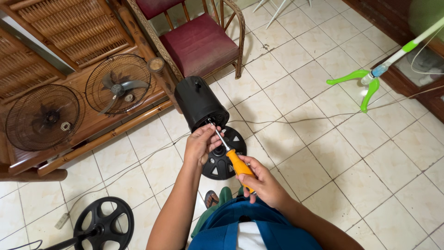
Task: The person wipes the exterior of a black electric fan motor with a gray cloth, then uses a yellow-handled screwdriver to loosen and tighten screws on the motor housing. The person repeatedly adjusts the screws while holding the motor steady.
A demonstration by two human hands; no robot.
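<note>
No packages, labels, signs or screens visible anywhere in view

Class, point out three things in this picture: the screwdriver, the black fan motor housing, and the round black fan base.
screwdriver [239, 165]: head view, on its orange handle.
black fan motor housing [200, 103]: head view, on its curved side wall.
round black fan base [233, 141]: head view, on its upper right rim.
</note>
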